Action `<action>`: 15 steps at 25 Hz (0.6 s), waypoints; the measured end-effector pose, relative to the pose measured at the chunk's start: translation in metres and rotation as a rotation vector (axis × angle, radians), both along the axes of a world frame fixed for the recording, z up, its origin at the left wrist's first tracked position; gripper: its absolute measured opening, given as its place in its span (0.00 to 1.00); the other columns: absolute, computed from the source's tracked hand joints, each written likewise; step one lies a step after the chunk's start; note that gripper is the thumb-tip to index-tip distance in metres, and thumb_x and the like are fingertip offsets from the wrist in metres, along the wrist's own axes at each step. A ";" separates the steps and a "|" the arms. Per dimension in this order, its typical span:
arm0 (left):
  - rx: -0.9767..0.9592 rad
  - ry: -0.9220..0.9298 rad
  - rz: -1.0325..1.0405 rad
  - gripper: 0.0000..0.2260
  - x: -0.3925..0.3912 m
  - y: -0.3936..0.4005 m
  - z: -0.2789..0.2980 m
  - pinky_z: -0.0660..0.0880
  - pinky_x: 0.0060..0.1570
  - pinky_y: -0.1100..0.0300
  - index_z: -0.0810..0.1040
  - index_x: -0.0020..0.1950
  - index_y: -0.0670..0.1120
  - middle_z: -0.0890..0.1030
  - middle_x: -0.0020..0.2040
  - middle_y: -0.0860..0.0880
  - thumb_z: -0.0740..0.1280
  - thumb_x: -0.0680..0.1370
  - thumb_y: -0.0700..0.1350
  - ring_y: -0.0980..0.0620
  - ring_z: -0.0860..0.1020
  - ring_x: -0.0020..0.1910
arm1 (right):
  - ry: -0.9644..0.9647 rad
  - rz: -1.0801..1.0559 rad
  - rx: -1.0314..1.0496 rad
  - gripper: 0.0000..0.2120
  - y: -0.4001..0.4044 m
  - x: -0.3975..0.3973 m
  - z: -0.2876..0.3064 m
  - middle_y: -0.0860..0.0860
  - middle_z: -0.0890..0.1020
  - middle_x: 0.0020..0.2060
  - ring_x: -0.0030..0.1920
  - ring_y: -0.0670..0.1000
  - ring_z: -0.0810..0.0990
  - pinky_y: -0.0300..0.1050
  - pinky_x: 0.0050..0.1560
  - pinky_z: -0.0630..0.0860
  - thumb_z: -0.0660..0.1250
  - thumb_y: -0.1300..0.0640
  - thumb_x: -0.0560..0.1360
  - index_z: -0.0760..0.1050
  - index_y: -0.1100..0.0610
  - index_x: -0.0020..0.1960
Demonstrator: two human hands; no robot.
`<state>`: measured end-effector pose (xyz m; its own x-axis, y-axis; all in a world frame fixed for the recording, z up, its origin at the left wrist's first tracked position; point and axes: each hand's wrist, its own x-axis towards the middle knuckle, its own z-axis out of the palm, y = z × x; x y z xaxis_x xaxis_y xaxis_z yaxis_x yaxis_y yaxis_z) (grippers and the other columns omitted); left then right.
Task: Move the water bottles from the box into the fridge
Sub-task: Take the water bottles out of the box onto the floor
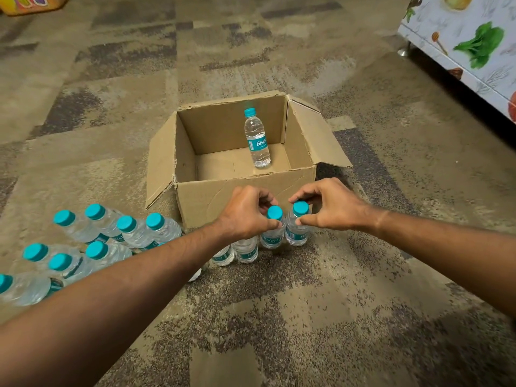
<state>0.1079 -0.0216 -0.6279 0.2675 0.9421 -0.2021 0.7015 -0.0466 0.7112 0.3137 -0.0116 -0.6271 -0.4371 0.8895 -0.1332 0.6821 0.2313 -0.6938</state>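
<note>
Patterned carpet [279,317] | cardboard box [237,196] holds one upright bottle [257,138] | left hand [245,212] and right hand [329,209] each pinch a bottle neck just before the box, probably staging | grouped bottles [111,236] wait left.

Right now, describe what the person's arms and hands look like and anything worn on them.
Both forearms are bare right up to the frame edge, with no sleeves showing. The left hand and right hand are bare: no gloves, and no rings, watch or bracelet that I can see. A faint crease line crosses the right wrist. Nails look short.
</note>
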 end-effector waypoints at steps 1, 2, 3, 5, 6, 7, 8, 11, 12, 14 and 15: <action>0.024 0.030 -0.024 0.17 0.000 0.001 0.001 0.80 0.45 0.66 0.80 0.52 0.45 0.83 0.48 0.50 0.80 0.66 0.43 0.57 0.80 0.44 | -0.021 0.027 0.034 0.24 0.001 -0.002 0.002 0.43 0.82 0.53 0.51 0.37 0.80 0.29 0.54 0.76 0.79 0.57 0.66 0.79 0.53 0.60; 0.061 0.058 -0.048 0.20 0.000 0.002 0.002 0.79 0.46 0.67 0.80 0.55 0.44 0.83 0.51 0.49 0.80 0.66 0.45 0.57 0.80 0.46 | -0.029 0.049 0.074 0.25 0.003 -0.004 0.004 0.42 0.82 0.54 0.53 0.37 0.79 0.28 0.55 0.75 0.79 0.54 0.65 0.79 0.52 0.61; 0.110 0.084 -0.070 0.24 -0.001 0.004 0.004 0.78 0.49 0.66 0.79 0.59 0.44 0.82 0.54 0.49 0.80 0.66 0.47 0.57 0.79 0.48 | -0.023 0.065 0.119 0.26 0.005 -0.007 0.007 0.42 0.81 0.54 0.53 0.37 0.79 0.28 0.55 0.74 0.79 0.52 0.66 0.78 0.52 0.62; 0.243 0.134 -0.120 0.31 -0.006 0.010 0.007 0.76 0.54 0.60 0.76 0.65 0.44 0.80 0.58 0.48 0.79 0.66 0.53 0.55 0.75 0.52 | 0.013 0.075 0.204 0.25 0.013 -0.013 0.015 0.44 0.82 0.54 0.52 0.39 0.79 0.26 0.54 0.72 0.77 0.51 0.68 0.77 0.53 0.63; 0.317 0.160 -0.144 0.34 -0.009 0.014 0.009 0.75 0.57 0.56 0.74 0.67 0.44 0.78 0.59 0.47 0.77 0.66 0.58 0.54 0.73 0.54 | 0.026 0.067 0.251 0.24 0.018 -0.016 0.019 0.45 0.82 0.53 0.51 0.40 0.79 0.26 0.53 0.72 0.76 0.51 0.69 0.77 0.54 0.63; 0.384 0.194 -0.156 0.37 -0.013 0.019 0.011 0.73 0.59 0.54 0.72 0.68 0.44 0.76 0.61 0.46 0.73 0.66 0.63 0.53 0.72 0.56 | 0.026 0.055 0.305 0.24 0.024 -0.019 0.023 0.46 0.81 0.53 0.51 0.41 0.78 0.26 0.53 0.70 0.76 0.50 0.70 0.76 0.55 0.64; 0.446 0.236 -0.150 0.40 -0.018 0.023 0.013 0.71 0.61 0.53 0.70 0.70 0.44 0.74 0.63 0.45 0.68 0.66 0.68 0.51 0.71 0.59 | 0.011 0.044 0.362 0.24 0.032 -0.021 0.026 0.47 0.81 0.53 0.51 0.42 0.77 0.27 0.53 0.70 0.75 0.50 0.71 0.76 0.56 0.64; 0.574 0.428 -0.081 0.47 -0.033 0.041 0.018 0.65 0.67 0.47 0.62 0.76 0.44 0.67 0.71 0.39 0.56 0.67 0.74 0.44 0.67 0.68 | -0.111 0.024 0.497 0.29 0.060 -0.029 0.024 0.53 0.80 0.59 0.55 0.44 0.75 0.33 0.58 0.65 0.71 0.44 0.72 0.73 0.58 0.67; 0.569 0.508 -0.061 0.50 -0.036 0.047 0.021 0.62 0.70 0.45 0.58 0.78 0.43 0.63 0.75 0.38 0.53 0.66 0.75 0.41 0.64 0.72 | -0.173 0.020 0.505 0.33 0.071 -0.031 0.021 0.55 0.78 0.62 0.60 0.48 0.74 0.37 0.62 0.65 0.68 0.40 0.72 0.70 0.58 0.70; 0.505 0.633 -0.038 0.54 -0.043 0.061 0.021 0.52 0.75 0.44 0.49 0.80 0.43 0.53 0.78 0.38 0.50 0.65 0.78 0.40 0.55 0.77 | -0.316 0.004 0.463 0.41 0.091 -0.038 0.014 0.58 0.69 0.71 0.70 0.55 0.68 0.47 0.70 0.62 0.61 0.34 0.70 0.62 0.56 0.75; 0.468 0.666 -0.030 0.55 -0.046 0.068 0.020 0.48 0.76 0.44 0.46 0.80 0.44 0.50 0.79 0.38 0.50 0.64 0.79 0.40 0.50 0.78 | -0.383 -0.013 0.435 0.44 0.099 -0.042 0.011 0.59 0.64 0.74 0.73 0.57 0.63 0.51 0.73 0.60 0.60 0.32 0.69 0.58 0.56 0.77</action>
